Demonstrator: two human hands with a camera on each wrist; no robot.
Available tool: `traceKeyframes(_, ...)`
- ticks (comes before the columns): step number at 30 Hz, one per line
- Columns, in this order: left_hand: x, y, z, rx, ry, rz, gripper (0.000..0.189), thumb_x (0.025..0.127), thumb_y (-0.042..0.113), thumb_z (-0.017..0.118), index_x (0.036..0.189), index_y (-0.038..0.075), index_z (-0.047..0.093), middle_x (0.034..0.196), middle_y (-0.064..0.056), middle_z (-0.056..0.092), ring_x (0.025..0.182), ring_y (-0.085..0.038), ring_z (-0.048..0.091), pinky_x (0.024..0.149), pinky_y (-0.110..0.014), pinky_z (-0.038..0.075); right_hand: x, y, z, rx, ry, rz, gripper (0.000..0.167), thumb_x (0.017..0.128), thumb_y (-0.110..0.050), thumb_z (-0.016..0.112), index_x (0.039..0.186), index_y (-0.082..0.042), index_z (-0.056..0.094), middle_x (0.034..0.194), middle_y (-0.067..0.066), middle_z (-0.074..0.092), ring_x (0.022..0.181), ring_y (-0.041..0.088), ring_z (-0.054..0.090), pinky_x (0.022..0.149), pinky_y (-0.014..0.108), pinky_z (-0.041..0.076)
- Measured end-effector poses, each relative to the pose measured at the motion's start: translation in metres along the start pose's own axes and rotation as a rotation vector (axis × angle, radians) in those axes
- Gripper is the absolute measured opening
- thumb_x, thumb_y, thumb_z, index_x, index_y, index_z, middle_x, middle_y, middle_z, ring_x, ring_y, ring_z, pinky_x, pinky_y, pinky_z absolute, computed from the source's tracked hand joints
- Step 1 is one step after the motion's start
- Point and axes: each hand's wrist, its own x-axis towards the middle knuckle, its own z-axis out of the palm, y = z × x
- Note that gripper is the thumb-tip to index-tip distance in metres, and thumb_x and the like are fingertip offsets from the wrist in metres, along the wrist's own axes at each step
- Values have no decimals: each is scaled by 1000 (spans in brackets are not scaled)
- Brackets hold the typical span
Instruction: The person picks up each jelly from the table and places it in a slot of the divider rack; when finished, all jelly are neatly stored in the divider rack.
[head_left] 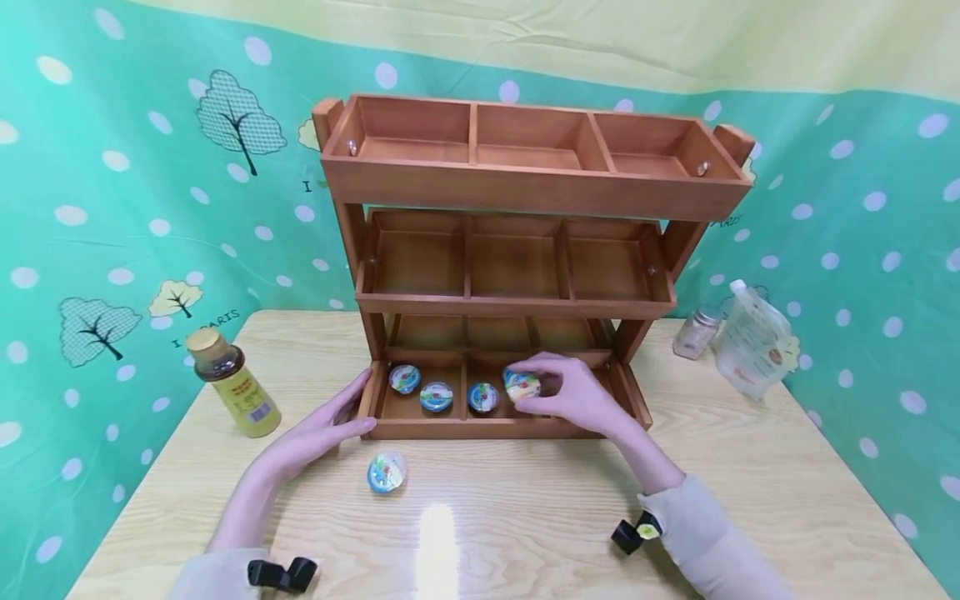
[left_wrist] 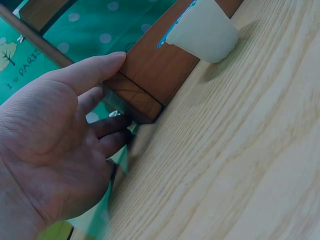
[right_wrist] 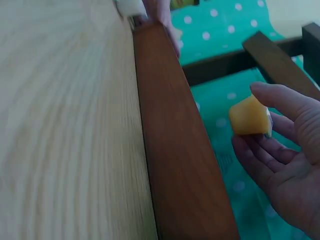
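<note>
In the head view my right hand (head_left: 564, 388) pinches a jelly cup (head_left: 522, 385) between thumb and fingers, over the bottom tray's middle compartment. Its orange-yellow body (right_wrist: 247, 117) shows in the right wrist view. My left hand (head_left: 318, 429) rests against the left front corner of the wooden rack (head_left: 495, 429), thumb at the front and fingers along the outer side. Two blue-lidded jelly cups (head_left: 437, 397) sit in the bottom left compartment, another jelly cup (head_left: 483, 397) in the middle one. A whitish jelly cup (left_wrist: 205, 32) stands on the table, near my left hand.
Two more tiers (head_left: 525, 187) of the rack overhang the bottom tray, each divided into three compartments. A brown-capped bottle (head_left: 240, 387) stands at the left. On the right are a lidded glass jar (head_left: 697, 333) and a clear spouted pouch (head_left: 752, 346). Patterned green cloth (head_left: 840, 250) hangs behind.
</note>
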Motion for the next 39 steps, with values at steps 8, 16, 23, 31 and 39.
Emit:
traceKeyframes(8, -1, -1, 0, -12, 3, 4, 80, 106, 35, 56, 165, 40, 3, 176, -8, -7, 161, -45, -6, 126, -70, 5, -4, 29, -28, 37, 143, 149, 47, 82, -27, 88, 125, -13, 75, 118, 9, 77, 99, 18, 73, 83, 22, 59)
traceKeyframes(16, -2, -1, 0, -4, 3, -6, 81, 105, 36, 57, 165, 42, 3, 176, -8, -7, 161, -45, -6, 125, -71, 6, -1, 47, -33, -21, 182, 249, 48, 83, -25, 87, 126, -10, 74, 116, 12, 77, 101, 25, 72, 82, 23, 58)
traceKeyframes(23, -1, 0, 1, 0, 6, 2, 80, 106, 36, 56, 165, 41, 3, 176, -7, -6, 161, -44, -5, 126, -70, 6, -1, 54, -29, -96, 152, 319, 50, 85, -25, 86, 130, -11, 72, 121, 14, 75, 107, 28, 69, 83, 32, 57)
traceKeyframes(31, 2, -2, 0, 10, 11, 5, 80, 106, 37, 56, 166, 39, 3, 176, -4, -6, 162, -42, -3, 128, -67, 7, -1, 60, -25, -140, 114, 332, 49, 86, -23, 83, 132, -11, 71, 124, 16, 73, 105, 30, 71, 84, 41, 60)
traceKeyframes(39, 0, -1, -1, 9, 9, 19, 80, 106, 35, 57, 165, 40, 3, 176, -7, -6, 161, -45, -3, 126, -69, 8, -1, 66, -23, -184, 79, 304, 47, 89, -21, 82, 133, -10, 70, 120, 18, 74, 96, 24, 72, 80, 38, 60)
